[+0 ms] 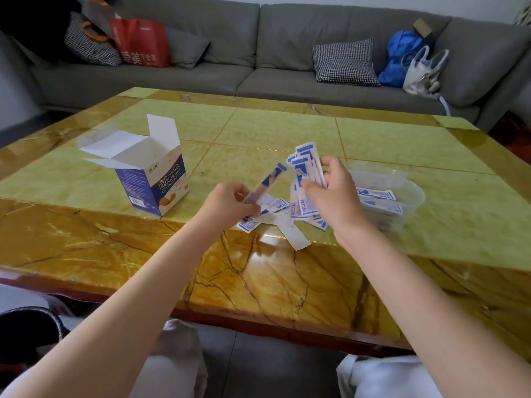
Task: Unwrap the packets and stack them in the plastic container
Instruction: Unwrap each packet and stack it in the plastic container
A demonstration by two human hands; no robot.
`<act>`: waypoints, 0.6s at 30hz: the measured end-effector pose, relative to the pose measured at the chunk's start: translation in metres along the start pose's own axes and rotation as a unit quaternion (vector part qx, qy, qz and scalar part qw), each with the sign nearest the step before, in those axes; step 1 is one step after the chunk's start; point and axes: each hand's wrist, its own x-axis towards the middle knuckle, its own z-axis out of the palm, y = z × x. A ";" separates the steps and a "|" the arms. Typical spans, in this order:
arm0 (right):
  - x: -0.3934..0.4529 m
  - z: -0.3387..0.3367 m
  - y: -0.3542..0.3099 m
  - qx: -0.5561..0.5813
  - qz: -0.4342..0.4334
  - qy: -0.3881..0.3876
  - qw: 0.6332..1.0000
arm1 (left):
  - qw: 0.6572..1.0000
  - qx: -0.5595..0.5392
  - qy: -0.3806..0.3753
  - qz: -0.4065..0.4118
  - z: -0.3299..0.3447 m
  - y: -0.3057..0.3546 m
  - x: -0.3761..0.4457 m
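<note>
two bare forearms are reaching out over the near edge of the table [86, 248], which is showing a marbled amber border around pale green panels. behind it a grey sofa [258, 53] is carrying checked cushions and several bags. on the table's left part an opened cardboard box [149, 179] is standing upright with its flaps raised. to the right a clear plastic container [413, 196] is sitting on the green panel, holding a few white-and-blue packets lying flat inside. between box and container, loose packets and torn wrappers [275, 214] are lying scattered at the green panel's near edge. the right hand [334, 193] is gripping a fanned bundle of packets [306, 165] with curled fingers, raised just left of the container. the left hand [230, 202] is pinching a single strip [265, 182], holding it tilted up toward the bundle but apart from it.
</note>
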 end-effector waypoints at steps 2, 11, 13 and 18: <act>0.000 -0.006 -0.001 -0.148 -0.061 -0.042 0.986 | 0.997 0.069 -0.010 0.019 0.003 -0.001 0.000; -0.027 -0.013 0.015 -0.467 -0.187 -0.196 0.842 | 0.942 0.296 -0.058 0.145 0.008 0.007 -0.009; -0.028 -0.013 0.020 -0.459 -0.176 -0.222 0.842 | 0.936 0.287 -0.091 0.184 0.019 0.008 -0.013; -0.027 -0.018 0.023 -0.438 -0.158 -0.259 0.847 | 0.917 0.320 -0.069 0.226 0.038 0.008 -0.009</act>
